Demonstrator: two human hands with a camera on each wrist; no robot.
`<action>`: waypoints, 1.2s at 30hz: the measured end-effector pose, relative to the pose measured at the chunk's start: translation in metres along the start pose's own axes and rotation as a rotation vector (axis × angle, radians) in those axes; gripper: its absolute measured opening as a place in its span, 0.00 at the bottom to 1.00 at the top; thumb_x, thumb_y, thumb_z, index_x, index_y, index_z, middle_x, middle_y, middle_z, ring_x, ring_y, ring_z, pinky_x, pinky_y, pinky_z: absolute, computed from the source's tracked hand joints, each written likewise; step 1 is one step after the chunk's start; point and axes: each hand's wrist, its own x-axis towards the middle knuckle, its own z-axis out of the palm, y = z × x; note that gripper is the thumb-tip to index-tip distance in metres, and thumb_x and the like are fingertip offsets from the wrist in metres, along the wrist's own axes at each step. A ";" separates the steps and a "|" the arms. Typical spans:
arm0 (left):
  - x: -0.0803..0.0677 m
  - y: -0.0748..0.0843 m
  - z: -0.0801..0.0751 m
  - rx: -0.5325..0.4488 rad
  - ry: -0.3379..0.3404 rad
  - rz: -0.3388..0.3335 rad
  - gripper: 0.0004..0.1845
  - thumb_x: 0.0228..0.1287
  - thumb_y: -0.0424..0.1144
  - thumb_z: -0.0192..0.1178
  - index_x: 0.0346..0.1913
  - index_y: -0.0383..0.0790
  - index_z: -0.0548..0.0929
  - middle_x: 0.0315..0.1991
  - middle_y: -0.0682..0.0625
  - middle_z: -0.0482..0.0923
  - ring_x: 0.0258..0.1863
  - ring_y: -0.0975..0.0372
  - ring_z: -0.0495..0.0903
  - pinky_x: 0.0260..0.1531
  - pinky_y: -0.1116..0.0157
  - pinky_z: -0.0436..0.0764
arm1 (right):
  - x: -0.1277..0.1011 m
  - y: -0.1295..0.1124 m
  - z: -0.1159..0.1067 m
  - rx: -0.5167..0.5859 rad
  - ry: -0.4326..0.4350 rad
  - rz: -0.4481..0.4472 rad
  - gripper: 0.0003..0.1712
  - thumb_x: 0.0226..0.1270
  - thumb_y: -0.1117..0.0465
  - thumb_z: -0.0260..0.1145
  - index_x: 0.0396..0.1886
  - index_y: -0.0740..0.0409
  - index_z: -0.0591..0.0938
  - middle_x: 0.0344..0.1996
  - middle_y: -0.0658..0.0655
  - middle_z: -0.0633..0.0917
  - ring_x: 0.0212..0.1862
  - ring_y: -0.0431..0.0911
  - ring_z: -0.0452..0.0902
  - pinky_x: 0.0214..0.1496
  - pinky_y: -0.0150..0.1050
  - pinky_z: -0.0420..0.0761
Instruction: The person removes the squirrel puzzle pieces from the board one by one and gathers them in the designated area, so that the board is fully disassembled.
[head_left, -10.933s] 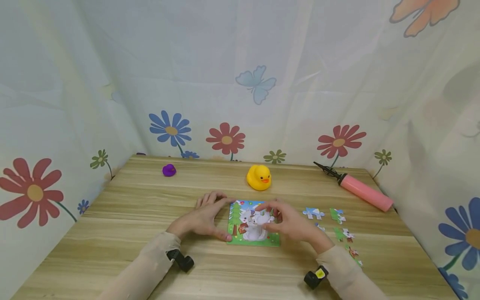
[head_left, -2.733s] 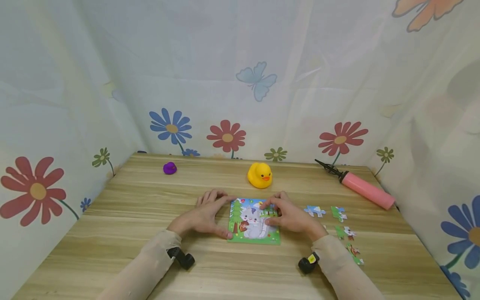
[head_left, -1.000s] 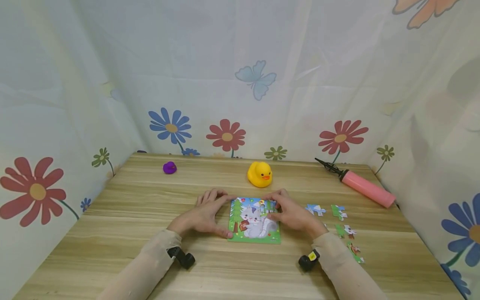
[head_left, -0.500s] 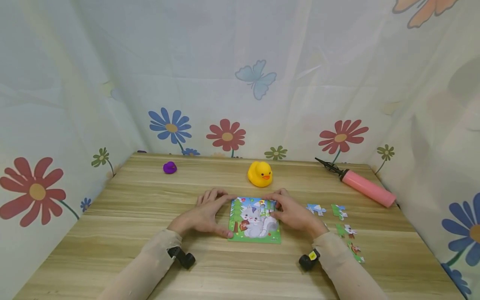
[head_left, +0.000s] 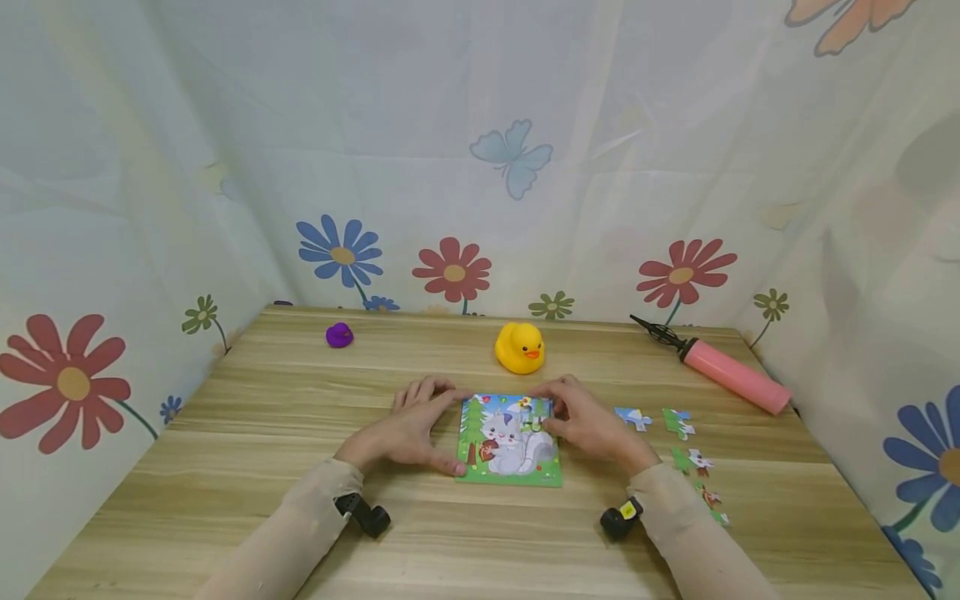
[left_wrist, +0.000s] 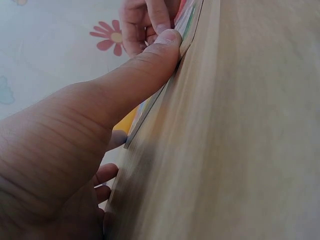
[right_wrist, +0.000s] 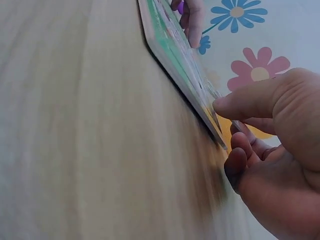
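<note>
A square jigsaw puzzle (head_left: 510, 454) with a grey squirrel picture lies in its tray at the middle of the table. My left hand (head_left: 405, 429) holds the tray's left side, its thumb at the near corner and a finger at the far corner. In the left wrist view the left thumb (left_wrist: 150, 57) presses on the tray's rim. At the upper right of the puzzle, my right hand (head_left: 588, 421) pinches a puzzle piece (head_left: 536, 420), thumb and finger at its right edge. In the right wrist view the right thumb (right_wrist: 240, 102) overlaps the tray's corner.
Loose puzzle pieces (head_left: 678, 423) lie right of the right hand, several in a rough group. Behind the puzzle sits a yellow rubber duck (head_left: 519, 350), with a small purple duck (head_left: 340, 335) further left. A pink hand pump (head_left: 735, 375) lies at the back right. Flowered curtains enclose the table.
My right hand has moved from over the middle of the puzzle to its upper right edge. Where a white gap showed, squirrel picture now fills in. My left hand stays put.
</note>
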 end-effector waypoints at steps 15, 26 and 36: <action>0.001 0.001 0.000 -0.002 -0.006 0.022 0.65 0.46 0.74 0.84 0.87 0.56 0.68 0.83 0.41 0.57 0.79 0.42 0.54 0.72 0.37 0.56 | -0.007 -0.004 -0.020 -0.025 0.036 -0.102 0.26 0.81 0.66 0.70 0.75 0.54 0.81 0.55 0.61 0.75 0.52 0.52 0.71 0.51 0.44 0.77; 0.002 -0.003 0.003 0.006 -0.012 0.023 0.65 0.45 0.76 0.83 0.87 0.57 0.67 0.83 0.43 0.57 0.79 0.44 0.54 0.73 0.38 0.55 | -0.023 0.004 -0.050 -0.015 0.112 -0.044 0.25 0.82 0.67 0.68 0.74 0.54 0.81 0.57 0.60 0.76 0.53 0.55 0.70 0.44 0.43 0.76; 0.002 -0.004 0.001 0.013 -0.008 0.010 0.66 0.45 0.76 0.83 0.87 0.58 0.67 0.83 0.43 0.57 0.79 0.44 0.54 0.75 0.36 0.54 | -0.038 0.023 -0.065 -0.055 0.146 -0.036 0.27 0.79 0.67 0.71 0.74 0.53 0.82 0.62 0.60 0.78 0.53 0.53 0.70 0.46 0.43 0.76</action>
